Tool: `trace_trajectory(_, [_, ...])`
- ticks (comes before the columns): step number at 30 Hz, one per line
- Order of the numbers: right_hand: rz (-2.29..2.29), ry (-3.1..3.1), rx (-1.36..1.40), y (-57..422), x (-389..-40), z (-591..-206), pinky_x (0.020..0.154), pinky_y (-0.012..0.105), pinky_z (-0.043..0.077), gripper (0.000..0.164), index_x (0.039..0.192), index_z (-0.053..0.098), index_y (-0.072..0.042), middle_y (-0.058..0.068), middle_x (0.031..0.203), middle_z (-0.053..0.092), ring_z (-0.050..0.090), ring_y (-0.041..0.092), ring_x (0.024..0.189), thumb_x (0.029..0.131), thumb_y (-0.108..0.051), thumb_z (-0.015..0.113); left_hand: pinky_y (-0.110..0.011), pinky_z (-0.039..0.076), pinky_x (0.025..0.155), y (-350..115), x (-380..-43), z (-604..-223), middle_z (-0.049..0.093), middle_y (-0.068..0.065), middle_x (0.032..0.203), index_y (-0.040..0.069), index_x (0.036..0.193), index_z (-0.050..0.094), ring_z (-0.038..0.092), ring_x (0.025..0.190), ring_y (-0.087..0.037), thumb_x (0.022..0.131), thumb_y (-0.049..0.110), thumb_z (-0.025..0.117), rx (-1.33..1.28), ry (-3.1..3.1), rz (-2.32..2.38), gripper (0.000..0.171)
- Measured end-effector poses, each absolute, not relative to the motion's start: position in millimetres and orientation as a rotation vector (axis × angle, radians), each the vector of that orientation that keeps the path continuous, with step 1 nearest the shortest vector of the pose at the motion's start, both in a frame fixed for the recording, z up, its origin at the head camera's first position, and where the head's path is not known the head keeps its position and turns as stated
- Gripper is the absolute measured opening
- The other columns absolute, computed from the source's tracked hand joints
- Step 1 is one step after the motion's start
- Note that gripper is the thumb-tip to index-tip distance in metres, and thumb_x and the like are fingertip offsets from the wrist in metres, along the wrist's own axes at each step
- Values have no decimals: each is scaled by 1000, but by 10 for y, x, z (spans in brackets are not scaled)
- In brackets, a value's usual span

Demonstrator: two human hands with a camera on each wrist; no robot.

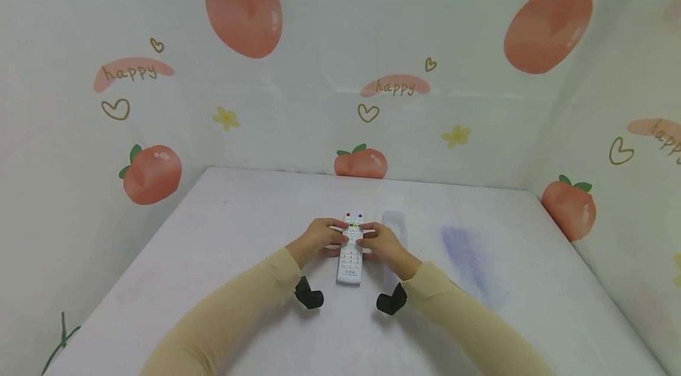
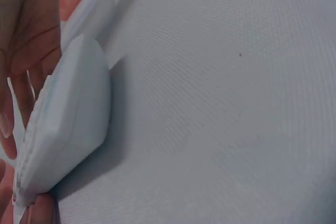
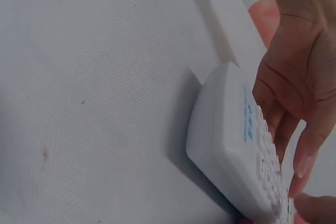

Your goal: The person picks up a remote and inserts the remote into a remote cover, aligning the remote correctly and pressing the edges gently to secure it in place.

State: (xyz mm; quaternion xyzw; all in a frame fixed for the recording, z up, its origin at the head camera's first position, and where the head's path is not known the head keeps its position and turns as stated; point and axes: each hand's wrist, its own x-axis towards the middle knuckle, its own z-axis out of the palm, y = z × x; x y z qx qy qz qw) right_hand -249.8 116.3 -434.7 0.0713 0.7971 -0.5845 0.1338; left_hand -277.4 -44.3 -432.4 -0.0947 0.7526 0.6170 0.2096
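Note:
A white remote control (image 1: 349,272) with rows of buttons lies lengthwise between both hands, its buttons facing up. My left hand (image 1: 317,239) holds its left side, and my right hand (image 1: 384,246) holds its right side, thumbs over the button face. In the left wrist view, the remote (image 2: 79,114) shows its smooth end and side, with the right hand (image 2: 34,35) beyond it. From the right wrist, blue lettering marks the remote's near end (image 3: 223,124), and the left hand (image 3: 302,72) appears past it. Some fingertips are hidden under the remote.
A translucent sleeve-like cover (image 1: 393,219) lies just right of the remote, partly behind the right hand. The white table (image 1: 266,198) has a purple stain (image 1: 463,252) on the right. A printed curtain (image 1: 319,68) stands behind it. Black wrist cameras (image 1: 310,294) hang below both wrists.

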Motion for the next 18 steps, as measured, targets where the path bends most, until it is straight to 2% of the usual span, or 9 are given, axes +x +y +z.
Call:
trace_trajectory(4, [-1681,2324,221,1128,-2501,-4342,82,38,58,47,129,53,1,23,124,54,58,26,99,84,8,65,-36,59,75,-410,-2769,-4330,62,-15,116,6,119,66,62,90,-20,82,-5,71,-264,2143,1695,39])
trace_trajectory(10, [-1621,2377,214,1104,-2499,-4302,76,33,58,47,127,53,1,22,119,55,59,26,94,83,8,66,-32,59,72,-395,-2774,-4349,62,-12,110,6,117,67,62,87,-20,80,-8,71,-249,2175,1684,39])
trace_trajectory(18, [-1687,2330,204,1149,-2457,-4261,80,36,58,48,130,51,6,24,118,56,61,23,93,84,9,65,-28,57,69,-420,-2768,-4347,63,-15,120,7,120,67,63,83,-17,83,-3,70,-239,2077,1734,39])
